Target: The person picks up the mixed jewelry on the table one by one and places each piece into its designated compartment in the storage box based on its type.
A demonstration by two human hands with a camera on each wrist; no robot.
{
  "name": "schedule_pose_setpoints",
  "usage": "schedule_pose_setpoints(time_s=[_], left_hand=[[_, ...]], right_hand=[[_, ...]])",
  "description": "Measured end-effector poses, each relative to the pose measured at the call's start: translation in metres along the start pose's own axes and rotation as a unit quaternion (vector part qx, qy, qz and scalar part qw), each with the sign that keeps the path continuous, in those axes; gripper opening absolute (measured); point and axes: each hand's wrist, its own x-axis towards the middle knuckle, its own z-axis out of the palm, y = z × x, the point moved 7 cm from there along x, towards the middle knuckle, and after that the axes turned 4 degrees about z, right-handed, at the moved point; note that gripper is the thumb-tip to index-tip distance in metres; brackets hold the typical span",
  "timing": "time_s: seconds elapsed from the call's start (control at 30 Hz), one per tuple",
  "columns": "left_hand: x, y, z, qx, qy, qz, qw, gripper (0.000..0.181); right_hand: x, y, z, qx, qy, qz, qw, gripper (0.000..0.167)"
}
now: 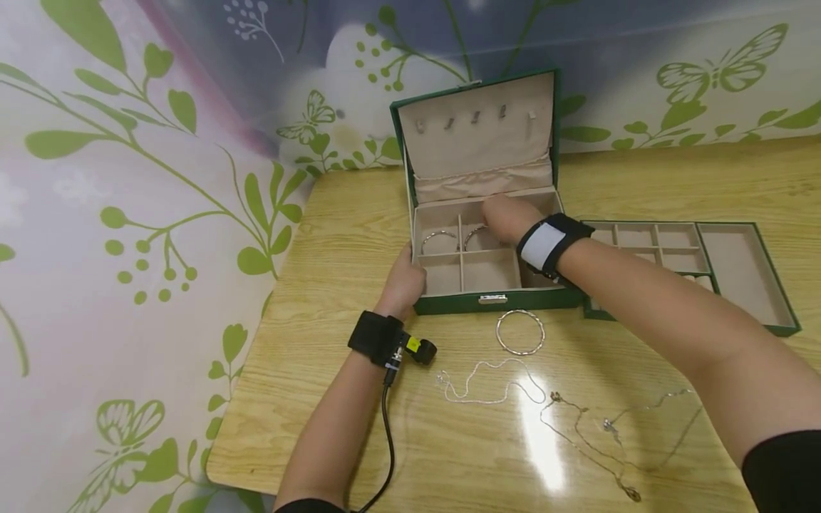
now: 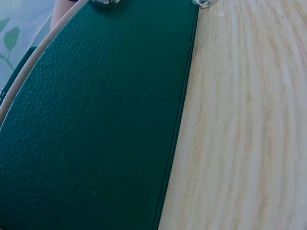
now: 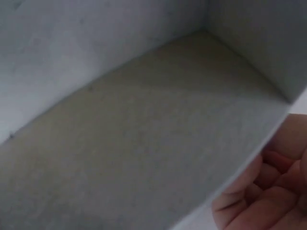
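Observation:
A green jewelry box (image 1: 449,304) stands with its lid up on the table. At its left front corner my left hand (image 1: 404,285) grips the side wall, its fingers partly hidden; the left wrist view shows only the box's green front (image 2: 105,115). My right hand (image 1: 509,217) reaches into a back compartment, where its curled fingers (image 3: 268,206) hold a silver bangle (image 1: 470,237) by its far edge. The fingertips are out of sight. Another bangle (image 1: 438,234) lies in the back left compartment, and a third bangle (image 1: 521,333) rests on the table before the box.
A green divided tray (image 1: 747,278) stands to the right, partly under my right forearm. A silver chain necklace (image 1: 484,401), a gold-toned chain (image 1: 590,454) and another silver chain (image 1: 654,405) lie in front. Patterned walls border the table's left and back.

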Motion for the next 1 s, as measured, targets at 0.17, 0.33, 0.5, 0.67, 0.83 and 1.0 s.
schedule_pose_setpoints(time_s=[0.17, 0.33, 0.5, 0.67, 0.83, 1.0], left_hand=[[0.000, 0.000, 0.001, 0.006, -0.002, 0.000, 1.0000, 0.067], [0.000, 0.002, 0.000, 0.005, -0.001, -0.001, 1.0000, 0.067], [-0.001, 0.002, 0.000, 0.008, -0.003, -0.009, 0.9999, 0.067], [0.001, 0.003, 0.001, 0.018, -0.006, -0.007, 0.9998, 0.064], [0.001, 0.006, -0.003, 0.040, 0.012, 0.023, 0.9989, 0.059], [-0.012, 0.027, -0.013, 0.117, 0.056, 0.103, 0.9862, 0.058]], right_hand=[[-0.004, -0.001, 0.002, -0.024, 0.022, -0.018, 0.9993, 0.015], [-0.006, -0.003, 0.000, -0.030, 0.020, -0.015, 0.9992, 0.017], [-0.007, -0.004, 0.003, -0.026, -0.004, -0.009, 0.9996, 0.019], [-0.008, -0.002, 0.000, -0.002, -0.024, 0.007, 0.9997, 0.019], [-0.021, -0.008, -0.018, 0.059, -0.022, 0.004, 0.9980, 0.023], [-0.049, -0.018, -0.044, 0.108, 0.005, -0.029, 0.9937, 0.024]])
